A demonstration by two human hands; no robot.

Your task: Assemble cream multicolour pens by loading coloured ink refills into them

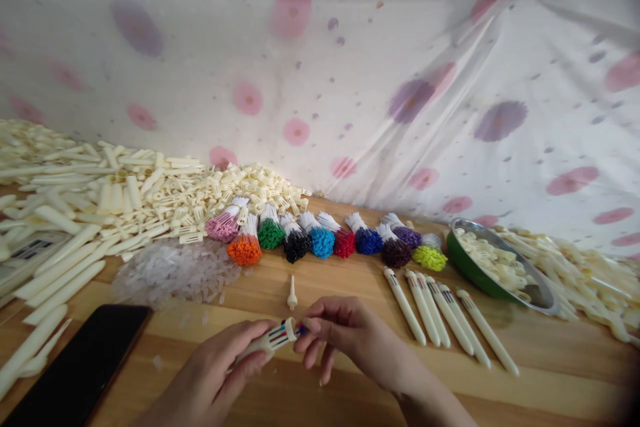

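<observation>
My left hand (225, 363) is wrapped round a cream multicolour pen barrel (277, 337), tilted up to the right, with coloured sliders showing in its slots. At the barrel's open end, my right hand (345, 340) pinches a small dark blue piece, apparently a pen refill tip (301, 330), mostly hidden by the fingers. Just beyond the hands a cream pen nose cone (292, 293) stands on the wooden table (350, 393). Behind it runs a row of refill bundles with coloured ends, among them orange (245, 250), light blue (321, 240) and dark blue (369, 240).
Cream barrels and clips (125, 187) are heaped at the left, with clear plastic pieces (175, 270) before them. A black phone (80, 367) lies front left. Several assembled pens (430, 307) lie at the right, beside a green bowl (467, 267) of cream parts. A flowered sheet (300, 67) hangs behind.
</observation>
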